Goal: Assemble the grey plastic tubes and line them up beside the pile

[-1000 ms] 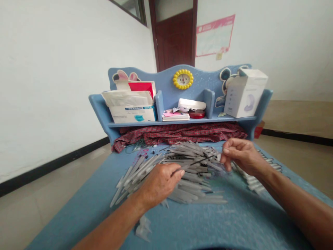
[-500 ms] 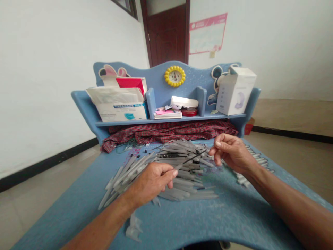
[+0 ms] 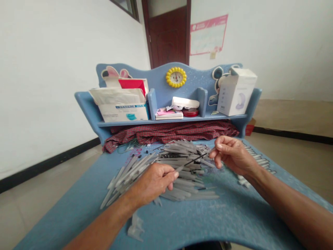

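A thin black stick with pale translucent ends, which looks like a pen refill [image 3: 194,160], slants up to the right between my hands. My left hand [image 3: 160,180] pinches its lower, pale end between thumb and forefinger. At the upper end, the thumb and forefinger of my right hand [image 3: 232,154] are pressed together on the pale tip. Beneath and behind the hands lies a pile of frosted grey, tube-like pieces [image 3: 184,192], with some dark parts among them. More long pale tubes [image 3: 122,178] are heaped left of my left hand.
Whitish tubes with dark ends [image 3: 256,159] lie in a row beyond my right wrist. A crumpled clear plastic scrap [image 3: 135,227] is near the front edge of the blue table [image 3: 197,222]. Checked cloth [image 3: 171,132] is bunched under a shelf bearing boxes [image 3: 122,107].
The view has shifted slightly. Both hands stay nearly in place, with the refill held between them; its pale upper tip now shows more clearly at my right fingertips.
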Tool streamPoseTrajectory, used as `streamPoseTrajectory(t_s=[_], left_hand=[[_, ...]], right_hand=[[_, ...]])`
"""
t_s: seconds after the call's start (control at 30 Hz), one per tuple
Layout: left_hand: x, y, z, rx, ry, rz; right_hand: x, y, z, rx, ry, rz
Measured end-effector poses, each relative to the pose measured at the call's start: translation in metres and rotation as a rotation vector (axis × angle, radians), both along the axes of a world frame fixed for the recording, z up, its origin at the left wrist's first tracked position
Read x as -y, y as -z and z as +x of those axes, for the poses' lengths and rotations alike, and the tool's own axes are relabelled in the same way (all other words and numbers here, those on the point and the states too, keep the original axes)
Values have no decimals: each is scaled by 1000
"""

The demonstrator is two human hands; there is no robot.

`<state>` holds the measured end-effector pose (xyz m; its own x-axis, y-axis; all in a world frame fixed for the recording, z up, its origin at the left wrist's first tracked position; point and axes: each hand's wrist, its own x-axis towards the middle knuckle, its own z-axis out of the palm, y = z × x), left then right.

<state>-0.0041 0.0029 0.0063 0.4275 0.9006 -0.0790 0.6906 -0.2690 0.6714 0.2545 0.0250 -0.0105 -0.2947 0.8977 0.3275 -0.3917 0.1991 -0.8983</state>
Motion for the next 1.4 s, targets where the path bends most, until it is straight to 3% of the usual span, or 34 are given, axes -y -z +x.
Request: streamPoseTrajectory(t_s=[0.37,0.7,0.8,0.9,0.97,1.07,1.2,1.3,1.4], left_hand=[[5,-8,3,251,44,-217],[13,-5,16,313,101,-218],[13,-3,14,476,61,-248],[11,-2,11,623,24,-266],[11,-2,10,671,12,-276],[12,-3,11,694,-3,-280],[11,-5,11,716,-26,-287],[9,-6,11,750,-53,-296],[7,-6,10,786,-76,-306]], right_hand=[[-2,1,-2,17,26,-24],[21,6,-26,299,-110,34],[13,7,-19,533,28,83],[4,10,-13,999,195,288],[1,14,-13,1266,251,417],[2,20,-16,1507,261,460],[3,23,-19,1629,263,496],[4,17,-17,1580,270,481],[4,7,-12,1486,152,465]])
